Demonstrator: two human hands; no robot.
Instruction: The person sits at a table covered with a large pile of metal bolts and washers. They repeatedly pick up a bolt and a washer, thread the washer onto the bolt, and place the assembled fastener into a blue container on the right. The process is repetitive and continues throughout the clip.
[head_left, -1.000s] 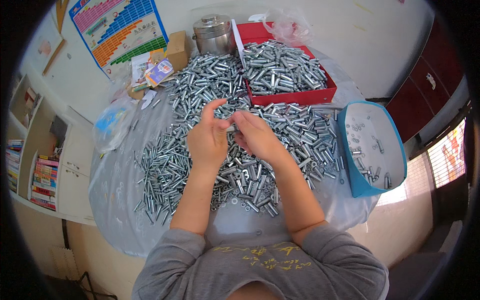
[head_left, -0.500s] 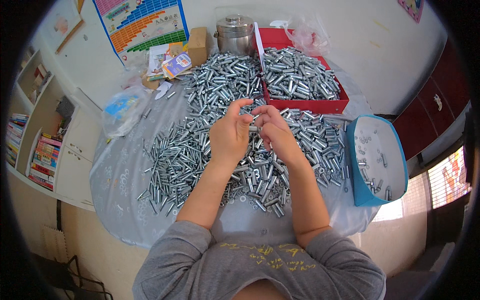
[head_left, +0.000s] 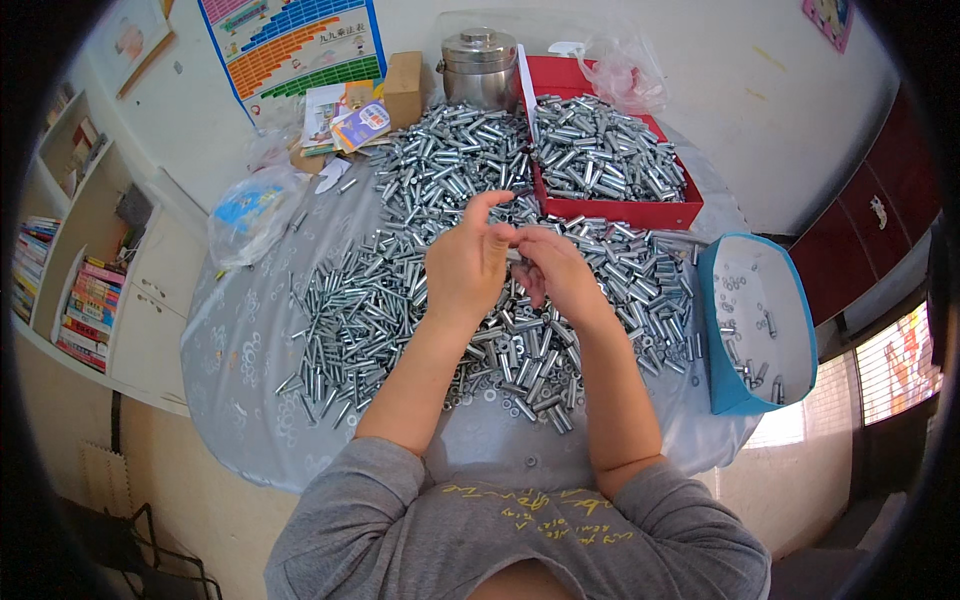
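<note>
While slender metal rods lie at mixed angles on the left, my left hand keeps its index finger raised and curled—well parted from the thumb. My right hand's bent fingers meet that thumb above metal sleeves pointing every way; whatever they pinch is hidden—its long axis, and whether I'm grasping anything, I cannot tell.

Comprises white wall with chart at rear; shelf of books at left; red cabinet at right; covered table; bright light on pale floor.
</note>
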